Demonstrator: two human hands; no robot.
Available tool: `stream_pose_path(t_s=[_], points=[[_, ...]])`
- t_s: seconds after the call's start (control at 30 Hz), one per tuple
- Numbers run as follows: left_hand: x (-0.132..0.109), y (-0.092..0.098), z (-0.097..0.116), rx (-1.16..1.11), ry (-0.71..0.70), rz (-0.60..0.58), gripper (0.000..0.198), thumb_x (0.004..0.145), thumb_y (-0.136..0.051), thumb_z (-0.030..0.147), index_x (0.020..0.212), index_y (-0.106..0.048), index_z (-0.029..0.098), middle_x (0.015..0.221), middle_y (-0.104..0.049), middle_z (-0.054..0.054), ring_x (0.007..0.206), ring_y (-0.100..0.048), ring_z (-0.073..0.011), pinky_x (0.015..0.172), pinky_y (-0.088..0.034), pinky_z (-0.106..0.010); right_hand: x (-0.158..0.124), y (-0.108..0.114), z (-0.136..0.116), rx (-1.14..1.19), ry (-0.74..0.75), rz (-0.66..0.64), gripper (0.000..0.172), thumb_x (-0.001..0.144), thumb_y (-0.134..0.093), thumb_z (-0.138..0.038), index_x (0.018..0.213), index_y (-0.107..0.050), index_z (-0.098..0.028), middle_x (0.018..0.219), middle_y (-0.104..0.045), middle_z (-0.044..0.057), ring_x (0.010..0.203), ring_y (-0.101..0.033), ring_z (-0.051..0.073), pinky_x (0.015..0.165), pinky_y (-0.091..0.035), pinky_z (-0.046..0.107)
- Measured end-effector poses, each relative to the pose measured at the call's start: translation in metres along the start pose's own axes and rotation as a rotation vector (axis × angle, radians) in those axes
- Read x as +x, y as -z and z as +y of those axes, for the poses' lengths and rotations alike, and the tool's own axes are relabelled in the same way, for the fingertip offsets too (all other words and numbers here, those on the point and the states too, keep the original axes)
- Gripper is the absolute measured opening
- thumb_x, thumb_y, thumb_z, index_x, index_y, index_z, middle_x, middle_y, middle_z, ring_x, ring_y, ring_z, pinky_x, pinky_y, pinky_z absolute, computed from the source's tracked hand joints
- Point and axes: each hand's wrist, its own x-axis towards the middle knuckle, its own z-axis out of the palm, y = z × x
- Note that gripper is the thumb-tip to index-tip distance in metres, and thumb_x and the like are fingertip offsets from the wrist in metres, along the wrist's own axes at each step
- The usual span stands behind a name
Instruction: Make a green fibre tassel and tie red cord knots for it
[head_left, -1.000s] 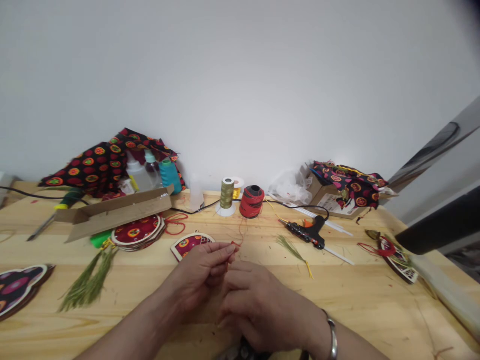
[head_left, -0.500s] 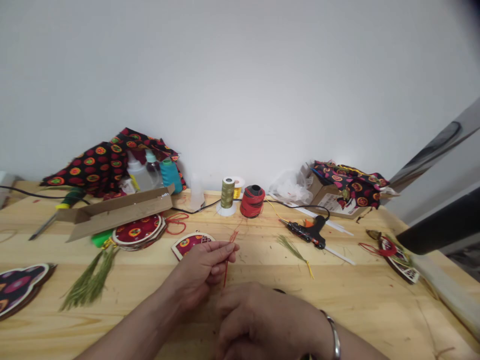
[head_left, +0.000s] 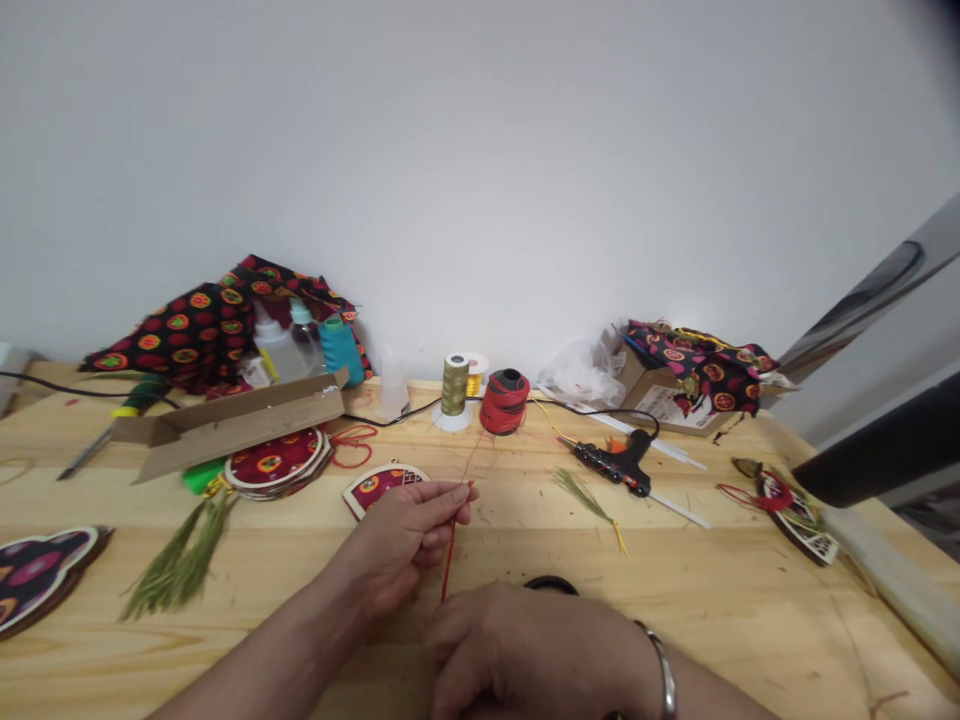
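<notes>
My left hand point(head_left: 420, 525) is closed, with thumb and forefinger pinching a red thread point(head_left: 448, 568). A short red end sticks up just above the fingertips. The thread runs down, fairly straight, to my right hand point(head_left: 510, 645), which is curled closed around its lower part; those fingertips are mostly hidden behind the back of the hand. Behind my left hand lies a fan-shaped, patterned piece with a pale border point(head_left: 382, 487), partly covered. Part of a black loop point(head_left: 551, 583) shows beyond my right hand; the rest is hidden.
At the back stand a red thread cone point(head_left: 505, 402) and an olive thread spool point(head_left: 454, 386). A black glue gun point(head_left: 615, 462) lies right, near an olive tassel point(head_left: 585, 497). Left are a cardboard tray point(head_left: 240, 425), round patterned pieces point(head_left: 277, 463) and dark patterned fabric point(head_left: 187, 330).
The loose red ends above my left fingertips have drawn down to a short stub. My right hand has shifted slightly left, and more of the black loop shows.
</notes>
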Motion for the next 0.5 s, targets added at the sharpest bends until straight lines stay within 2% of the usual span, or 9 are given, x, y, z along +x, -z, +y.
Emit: stream_pose_path(t_s=[0.17,0.3,0.37,0.43,0.5], points=[[-0.001,-0.003,0.002,0.053,-0.024,0.009,0.019,0.067,-0.072,0.026,0.071,-0.066,0.008,0.058,-0.053,0.002,0.036,-0.028,0.0023,0.037,-0.009,-0.015,-0.003,-0.003,0.001,0.039,-0.002,0.012,0.014,0.081,-0.055,-0.01,0.081,-0.069,-0.008,0.072,-0.061,0.002,0.071,-0.054,0.009,0.069,-0.042,0.015],[-0.003,-0.007,0.002,0.178,-0.095,0.043,0.022,0.069,-0.07,0.031,0.068,-0.066,0.009,0.054,-0.053,0.002,0.037,-0.028,0.0005,0.038,-0.01,-0.016,-0.008,0.003,-0.001,0.251,-0.041,0.069,0.014,0.082,-0.054,-0.017,0.077,-0.066,-0.013,0.076,-0.064,0.001,0.069,-0.056,0.008,0.068,-0.044,0.016],[-0.005,-0.007,0.001,0.219,-0.097,0.045,0.023,0.07,-0.068,0.032,0.068,-0.065,0.01,0.051,-0.05,0.004,0.037,-0.028,-0.0011,0.038,-0.011,-0.017,-0.01,0.011,-0.002,0.287,-0.165,0.252,0.018,0.083,-0.055,-0.024,0.07,-0.065,-0.015,0.068,-0.062,-0.001,0.063,-0.055,0.008,0.062,-0.044,0.017],[-0.006,-0.008,0.0,0.26,-0.127,0.048,0.023,0.07,-0.067,0.034,0.068,-0.065,0.011,0.048,-0.046,0.005,0.04,-0.028,-0.0028,0.04,-0.013,-0.018,-0.011,0.019,0.002,0.196,-0.338,0.563,0.02,0.084,-0.054,-0.025,0.07,-0.065,-0.016,0.065,-0.059,0.0,0.061,-0.052,0.009,0.06,-0.043,0.02],[-0.008,-0.008,0.0,0.315,-0.148,0.048,0.024,0.071,-0.066,0.034,0.062,-0.063,0.011,0.049,-0.046,0.005,0.042,-0.028,-0.004,0.041,-0.014,-0.019,-0.012,0.025,0.009,0.075,-0.446,0.811,0.014,0.084,-0.051,-0.018,0.085,-0.065,-0.017,0.076,-0.061,0.002,0.064,-0.05,0.01,0.062,-0.043,0.022]])
